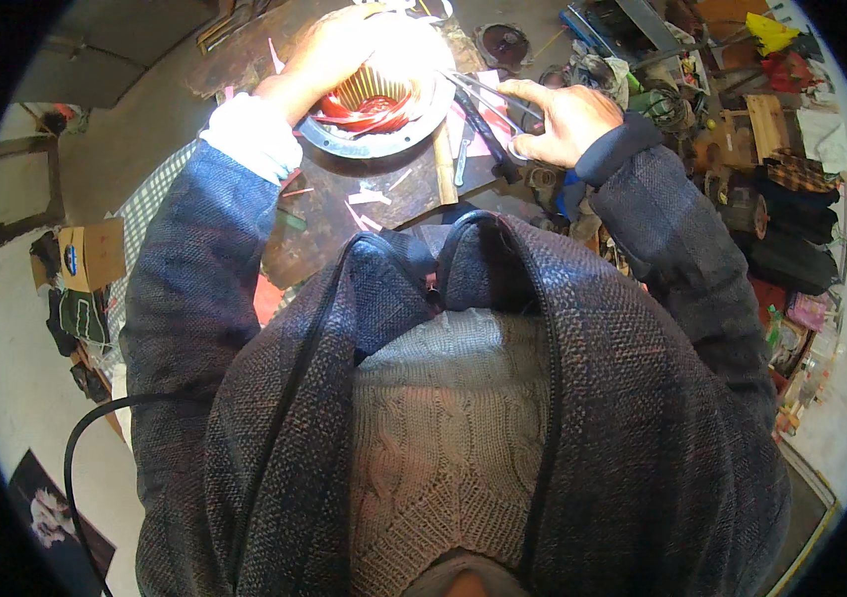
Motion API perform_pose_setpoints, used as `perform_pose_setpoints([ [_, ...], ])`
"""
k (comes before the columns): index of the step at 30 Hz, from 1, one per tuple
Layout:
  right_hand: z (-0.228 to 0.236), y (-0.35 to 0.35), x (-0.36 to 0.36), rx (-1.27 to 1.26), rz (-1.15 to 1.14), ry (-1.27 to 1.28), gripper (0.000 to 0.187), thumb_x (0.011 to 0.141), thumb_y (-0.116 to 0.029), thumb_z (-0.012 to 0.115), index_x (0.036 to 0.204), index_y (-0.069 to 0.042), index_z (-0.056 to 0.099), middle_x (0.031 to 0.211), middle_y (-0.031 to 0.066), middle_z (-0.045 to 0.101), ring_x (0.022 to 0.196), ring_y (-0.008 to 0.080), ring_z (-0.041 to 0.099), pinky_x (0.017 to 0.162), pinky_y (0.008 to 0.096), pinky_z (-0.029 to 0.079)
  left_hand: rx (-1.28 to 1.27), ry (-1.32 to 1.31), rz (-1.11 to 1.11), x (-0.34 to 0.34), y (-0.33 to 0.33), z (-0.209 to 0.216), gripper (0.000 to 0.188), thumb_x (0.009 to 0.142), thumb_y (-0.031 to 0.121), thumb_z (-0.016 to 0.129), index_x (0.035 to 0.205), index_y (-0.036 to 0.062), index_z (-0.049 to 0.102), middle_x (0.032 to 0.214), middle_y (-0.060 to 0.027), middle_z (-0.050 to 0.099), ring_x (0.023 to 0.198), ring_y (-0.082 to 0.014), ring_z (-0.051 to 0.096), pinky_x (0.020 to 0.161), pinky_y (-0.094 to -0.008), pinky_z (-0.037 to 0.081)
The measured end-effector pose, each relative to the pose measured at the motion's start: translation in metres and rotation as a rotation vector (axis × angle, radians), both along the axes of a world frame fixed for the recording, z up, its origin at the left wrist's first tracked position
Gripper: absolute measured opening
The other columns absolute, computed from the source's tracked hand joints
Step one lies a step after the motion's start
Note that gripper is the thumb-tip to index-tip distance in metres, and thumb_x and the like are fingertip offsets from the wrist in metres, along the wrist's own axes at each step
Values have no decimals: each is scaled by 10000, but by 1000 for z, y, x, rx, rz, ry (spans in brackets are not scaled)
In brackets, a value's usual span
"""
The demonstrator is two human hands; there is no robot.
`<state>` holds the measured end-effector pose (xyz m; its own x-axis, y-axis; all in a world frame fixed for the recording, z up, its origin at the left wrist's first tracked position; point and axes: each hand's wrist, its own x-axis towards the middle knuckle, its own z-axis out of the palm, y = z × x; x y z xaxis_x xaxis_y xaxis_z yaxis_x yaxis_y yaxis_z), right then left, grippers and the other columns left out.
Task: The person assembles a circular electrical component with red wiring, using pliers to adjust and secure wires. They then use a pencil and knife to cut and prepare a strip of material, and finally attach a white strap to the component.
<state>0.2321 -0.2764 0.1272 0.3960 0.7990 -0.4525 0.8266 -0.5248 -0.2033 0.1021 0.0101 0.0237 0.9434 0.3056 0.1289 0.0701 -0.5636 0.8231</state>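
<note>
A motor stator [374, 145] with a round grey metal rim stands on the worktable, red copper windings [376, 115] and pale slot liners [383, 88] showing inside it. Over its far left side lies my left hand [329, 52], gripping the stator's edge, with the fingertips partly washed out by strong light. In my right hand [570, 121], to the right of the stator, is a pair of scissors [491, 92]. Thumb and fingers sit in the handles, and the blades point left toward the stator's rim, where glare hides the tips.
On the worktable [329, 239] lie paper scraps [371, 197], a wooden strip [444, 164], a small knife [461, 162] and a dark rod [483, 124]. Tools, wire and parts crowd the floor at right. A cardboard box [92, 257] stands at left.
</note>
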Motion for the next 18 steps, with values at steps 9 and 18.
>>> perform_pose_setpoints([
  [9,-33,-5,19,165,76,14,707,836,-202,804,1487,-257,536,937,199,750,794,355,738,778,434,589,663,-48,111,-1,14,-48,387,963,249,599,1238,-8,688,1289,-207,674,1208,-367,620,1073,-454,473],
  [18,-42,5,47,190,188,-5,745,831,-248,814,1512,-274,513,860,182,742,709,333,718,740,425,593,392,-41,191,5,12,-46,409,965,256,618,1265,-16,673,1270,-229,677,1203,-376,617,1064,-444,476],
])
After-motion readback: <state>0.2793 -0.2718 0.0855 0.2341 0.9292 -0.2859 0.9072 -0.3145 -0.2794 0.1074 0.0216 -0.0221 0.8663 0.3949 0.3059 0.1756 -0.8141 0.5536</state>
